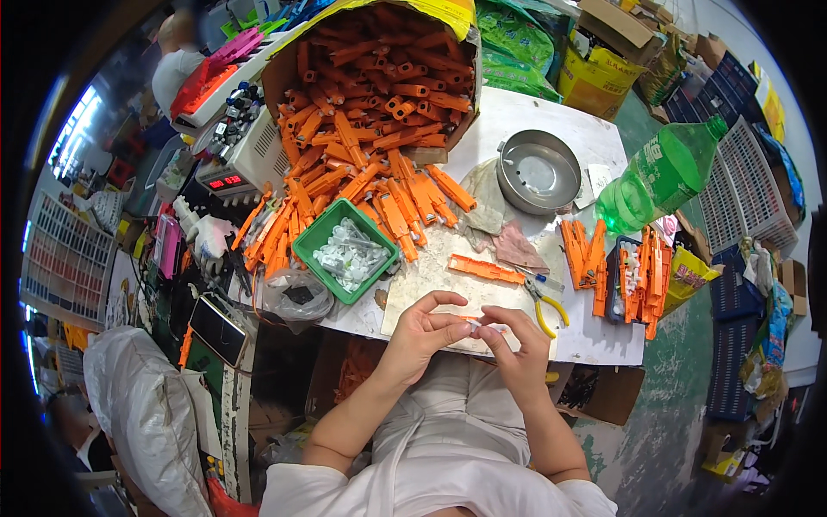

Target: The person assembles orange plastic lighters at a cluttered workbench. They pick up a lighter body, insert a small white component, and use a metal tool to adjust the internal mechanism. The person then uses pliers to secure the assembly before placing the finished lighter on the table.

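My left hand [420, 334] and my right hand [517, 343] meet over the near edge of the white table. Both pinch a small whitish piece [471, 322] between thumbs and fingertips; it is too small to name. Just beyond them an orange plastic housing [485, 270] lies on a worn pale board [413, 297]. Beside my right hand rest pliers with yellow handles [549, 314]. To the left of the board stands a green tray [303, 248] holding many small clear and white plastic parts [351, 256].
An overturned sack [465, 10] spills orange housings [379, 95] across the far table. At the right are a metal bowl [540, 200], a green bottle [659, 177] and more orange housings [639, 280]. A power supply [233, 179] and a phone-like screen [218, 330] sit left.
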Demonstrator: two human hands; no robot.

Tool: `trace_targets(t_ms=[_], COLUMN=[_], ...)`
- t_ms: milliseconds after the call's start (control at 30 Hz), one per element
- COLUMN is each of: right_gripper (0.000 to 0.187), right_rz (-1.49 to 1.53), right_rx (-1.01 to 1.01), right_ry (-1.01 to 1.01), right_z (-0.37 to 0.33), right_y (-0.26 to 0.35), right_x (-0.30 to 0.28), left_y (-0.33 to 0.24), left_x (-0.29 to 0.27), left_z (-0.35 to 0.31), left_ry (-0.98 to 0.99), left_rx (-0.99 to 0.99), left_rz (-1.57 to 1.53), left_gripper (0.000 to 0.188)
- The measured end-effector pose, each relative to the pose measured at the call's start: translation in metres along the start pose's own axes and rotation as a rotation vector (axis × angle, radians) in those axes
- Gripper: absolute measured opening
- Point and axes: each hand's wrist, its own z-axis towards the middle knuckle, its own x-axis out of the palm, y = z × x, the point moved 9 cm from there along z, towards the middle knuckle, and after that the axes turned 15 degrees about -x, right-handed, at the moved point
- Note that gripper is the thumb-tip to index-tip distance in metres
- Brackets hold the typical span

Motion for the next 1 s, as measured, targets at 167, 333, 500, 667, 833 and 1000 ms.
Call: trace_targets(t_ms=[167,333,500,667,833,1000], right_gripper=[0.014,0.011,0.008,0.009,0.010,0.012], right_rz=[-0.212,-0.132,-0.191,-0.321,-0.359,-0.291], right_rx=[-0.300,-0.211,-0.224,-0.393,-0.391,-0.256], right_ry=[0.049,0.161,0.406,0.493,0.596,0.623], right_z=[0.004,0.009,0.011,0.008,0.007,0.009], right_y=[0.019,0.001,-0.028,-0.030,-0.028,-0.041], right_x=[0.001,0.014,0.039,0.053,0.060,0.061], left_y=[0.004,0.000,-0.022,0.014,0.030,0.029], left_x=[-0.006,-0.021,-0.012,-0.009,-0.015,-0.014], left_z=[-0.001,-0.017,-0.054,-0.051,-0.044,-0.041], left_ry=[-0.062,-0.304,-0.664,-0.652,-0.671,-0.674], left_rx=[0.042,0.123,0.723,0.654,0.578,0.558], left_rz=[0.075,0.448,1.329,1.668,1.712,1.677], left_gripper=[0.039,0.030,0.028,0.041,0.051,0.050])
